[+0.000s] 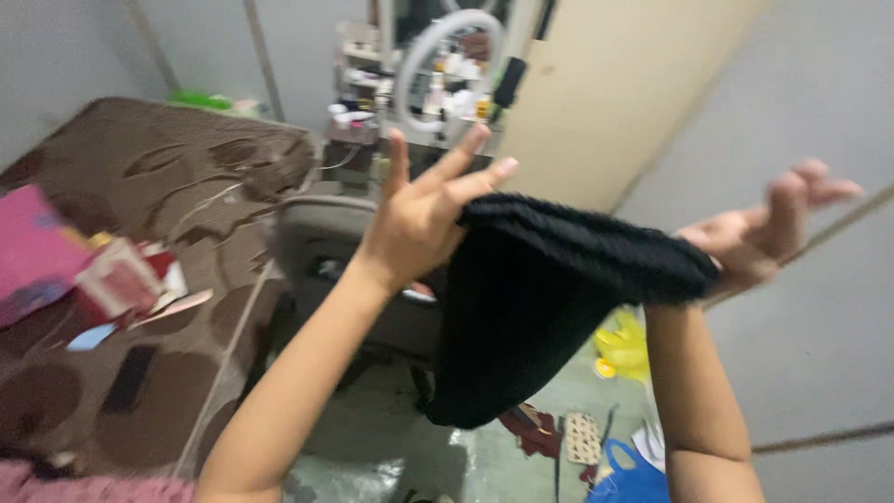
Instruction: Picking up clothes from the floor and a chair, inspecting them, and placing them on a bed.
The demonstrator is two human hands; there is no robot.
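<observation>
The black knit cap (531,298) hangs stretched between the left hand (424,219) and right hand (764,233), raised above the floor; each grip hooks the rim, fingers splayed. Even tension keeps the opening wide.

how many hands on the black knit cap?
2. The left hand grips the black knit cap at its left rim, fingers spread; the right hand holds the right rim. The thumbs are hidden behind the fabric.

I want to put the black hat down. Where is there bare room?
Bare patches: bedspread toward the wall, beyond the pink box; floor under the black knit hat. Crowded: bed near the boxes, floor by the blue bag.
</observation>
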